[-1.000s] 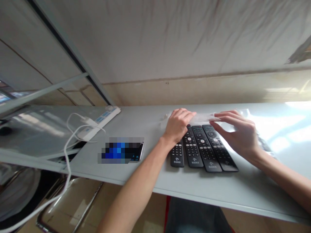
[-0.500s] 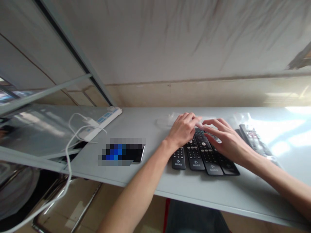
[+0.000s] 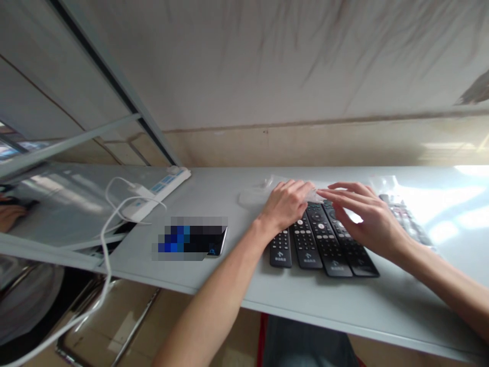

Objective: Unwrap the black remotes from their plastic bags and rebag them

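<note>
Several black remote controls (image 3: pixel 320 239) lie side by side on the grey table, fanned slightly, with their button faces up. My left hand (image 3: pixel 288 204) is over the far ends of the left ones, its fingers curled on a clear plastic bag (image 3: pixel 315 195). To its right, my right hand (image 3: pixel 367 214) is above the right-hand remotes. Its fingers stretch left, tips against the edge of the plastic, and the thumb stands apart. The far ends of the left remotes are hidden under my left hand.
Another remote in clear wrapping (image 3: pixel 407 219) lies beyond my right wrist. A phone (image 3: pixel 217 240), partly pixelated, rests left of my left forearm. Farther left are a white power strip (image 3: pixel 168 183) and a cable (image 3: pixel 107 255). A person's hand (image 3: pixel 11 216) shows at the far left.
My right hand has shifted slightly right and its fingers have straightened. More of the clear plastic shows between the hands. A person's hand has come into view at the far left.
</note>
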A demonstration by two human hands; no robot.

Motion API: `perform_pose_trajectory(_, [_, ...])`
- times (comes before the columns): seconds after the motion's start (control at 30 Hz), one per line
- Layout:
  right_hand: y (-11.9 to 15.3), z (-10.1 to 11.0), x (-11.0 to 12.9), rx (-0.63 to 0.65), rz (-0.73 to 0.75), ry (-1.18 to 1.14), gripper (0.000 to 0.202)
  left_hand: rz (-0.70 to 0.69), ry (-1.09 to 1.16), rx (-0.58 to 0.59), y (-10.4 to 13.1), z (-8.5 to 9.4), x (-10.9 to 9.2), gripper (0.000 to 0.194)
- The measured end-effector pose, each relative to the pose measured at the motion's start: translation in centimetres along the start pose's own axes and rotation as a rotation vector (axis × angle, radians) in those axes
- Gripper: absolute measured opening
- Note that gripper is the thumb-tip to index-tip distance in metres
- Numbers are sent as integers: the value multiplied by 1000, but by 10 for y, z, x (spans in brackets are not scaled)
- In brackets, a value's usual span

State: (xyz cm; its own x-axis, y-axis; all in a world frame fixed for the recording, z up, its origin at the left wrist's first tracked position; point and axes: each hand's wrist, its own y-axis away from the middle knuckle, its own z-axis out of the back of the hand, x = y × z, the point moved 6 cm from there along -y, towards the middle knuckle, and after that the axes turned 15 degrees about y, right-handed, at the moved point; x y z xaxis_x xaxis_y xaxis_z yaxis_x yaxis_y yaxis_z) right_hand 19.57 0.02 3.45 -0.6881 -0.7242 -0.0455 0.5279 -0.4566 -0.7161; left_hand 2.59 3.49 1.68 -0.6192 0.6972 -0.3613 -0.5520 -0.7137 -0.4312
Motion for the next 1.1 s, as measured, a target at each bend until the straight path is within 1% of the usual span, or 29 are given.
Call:
perform_pose_trajectory(0.1, [0,0,-1,15,-23,-59,42,-35,38,15,0,-1,-1,36])
perform_pose_trajectory(0.23, [1,-2,-1,21,-55,-126,42,-84,59,69,0,-5,-3,34])
perform_pose_trajectory(0.33, [1,-3,1,51,-24,-144,43,-76,30,81,-1,-5,-4,35])
perform_pose_trajectory(0.43, [0,-4,2,88,8,-168,44,-60,5,121,-2,-6,-6,30])
perform_pose_trajectory(0.5, [-1,-3,3,90,26,-177,46,-71,7,141,-2,-6,-8,27])
perform_pose_trajectory(0.6, [0,-4,6,88,50,-160,52,-95,22,121,-2,-4,-10,26])
perform_pose_trajectory(0.7, [2,-4,9,75,69,-119,63,-103,41,94,-2,-1,-10,29])
perform_pose_trajectory(0.77, [2,-3,11,54,65,-117,73,-87,57,70,-2,0,-9,31])
perform_pose_trajectory(0.83, [2,0,11,20,48,-121,78,-57,73,43,-2,1,-7,32])
perform_pose_trajectory(0.9, [1,5,10,-17,23,-119,75,-32,88,33,-2,2,-6,32])
perform_pose_trajectory(0.97, [1,8,8,-33,-7,-131,64,-20,105,39,-2,1,-7,30])
perform_pose_trajectory(1.03, [1,8,7,-15,-22,-155,55,-19,115,49,-2,0,-7,29])
perform_pose_trajectory(1.1, [0,6,8,8,-11,-154,51,-26,116,61,-2,0,-8,30])
